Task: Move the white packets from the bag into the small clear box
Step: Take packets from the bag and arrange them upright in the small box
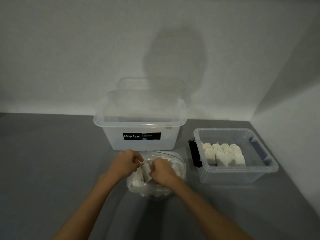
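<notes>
A clear plastic bag [176, 172] full of white packets [146, 172] sits on the grey surface in front of me. My left hand [125, 164] is closed on the bag's left rim. My right hand [162, 170] is inside the bag's mouth, fist closed around white packets. To the right stands the small clear box [237, 175] with a black latch, and several white packets [225, 155] stand in rows inside it. What lies under my hands in the bag is hidden.
A larger translucent lidded box labelled Megabox [140, 134] stands just behind the bag. White walls close off the back and the right side. The grey surface [52, 161] spreads out to the left.
</notes>
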Demonstrator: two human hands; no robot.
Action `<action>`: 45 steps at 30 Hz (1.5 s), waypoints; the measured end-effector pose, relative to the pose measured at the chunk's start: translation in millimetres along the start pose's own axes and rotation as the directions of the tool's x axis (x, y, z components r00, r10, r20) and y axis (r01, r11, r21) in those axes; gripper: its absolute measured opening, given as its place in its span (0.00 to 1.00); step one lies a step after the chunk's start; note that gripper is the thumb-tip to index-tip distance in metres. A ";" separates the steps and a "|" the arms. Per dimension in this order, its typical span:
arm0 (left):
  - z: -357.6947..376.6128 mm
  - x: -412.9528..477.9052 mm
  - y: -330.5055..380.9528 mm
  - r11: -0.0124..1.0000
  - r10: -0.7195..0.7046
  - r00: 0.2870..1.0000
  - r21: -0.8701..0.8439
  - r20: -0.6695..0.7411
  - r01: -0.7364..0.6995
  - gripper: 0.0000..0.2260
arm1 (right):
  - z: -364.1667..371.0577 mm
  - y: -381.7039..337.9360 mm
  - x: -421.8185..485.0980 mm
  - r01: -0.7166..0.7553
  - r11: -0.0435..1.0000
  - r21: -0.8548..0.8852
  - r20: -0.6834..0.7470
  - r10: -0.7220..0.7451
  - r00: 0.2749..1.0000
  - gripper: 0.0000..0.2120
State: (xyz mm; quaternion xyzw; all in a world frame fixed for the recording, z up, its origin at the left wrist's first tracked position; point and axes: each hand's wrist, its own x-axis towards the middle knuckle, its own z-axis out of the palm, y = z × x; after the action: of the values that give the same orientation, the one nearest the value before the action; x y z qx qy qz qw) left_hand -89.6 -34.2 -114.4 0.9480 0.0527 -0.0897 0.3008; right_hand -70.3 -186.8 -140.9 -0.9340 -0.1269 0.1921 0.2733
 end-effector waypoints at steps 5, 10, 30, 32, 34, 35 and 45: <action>-7.2 -2.0 1.6 0.995 0.048 0.999 -0.090 -0.004 -0.048 0.06 | -27.1 12.2 -21.2 -0.007 0.958 0.288 0.008 0.005 1.000 0.11; -14.2 -9.5 20.4 0.953 0.135 0.991 -0.274 -0.002 -0.130 0.07 | -38.5 17.7 -24.4 0.076 0.908 0.412 -0.054 -0.059 0.997 0.13; -16.3 -16.5 12.4 0.993 0.097 0.974 -0.050 -0.206 -0.109 0.04 | -18.9 7.3 -14.4 0.252 0.867 -0.430 0.136 -0.214 0.967 0.10; -17.3 -17.6 11.2 0.992 0.087 0.974 -0.069 -0.211 -0.103 0.06 | -19.9 7.8 -13.9 0.238 0.888 -0.393 0.102 -0.215 0.971 0.08; -21.2 -19.0 9.6 0.993 0.088 0.973 -0.062 -0.212 -0.103 0.07 | -22.4 9.0 -14.3 0.236 0.912 -0.337 0.055 -0.231 0.971 0.06; -23.8 -19.4 8.2 0.993 0.089 0.973 -0.059 -0.211 -0.104 0.07 | -24.4 9.3 -16.1 0.232 0.928 -0.291 0.029 -0.234 0.972 0.05; -36.8 -29.2 19.1 0.988 0.060 0.956 -0.117 -0.287 -0.097 0.05 | -62.2 6.4 -47.2 0.169 0.890 0.425 -0.298 -0.039 0.954 0.04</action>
State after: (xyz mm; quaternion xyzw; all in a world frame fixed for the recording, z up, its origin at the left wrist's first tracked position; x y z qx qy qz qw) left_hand -110.1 -29.8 -68.2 0.9308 0.0632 0.0621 0.3546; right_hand -85.0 -236.9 -82.5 -0.8560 -0.0895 0.0661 0.5048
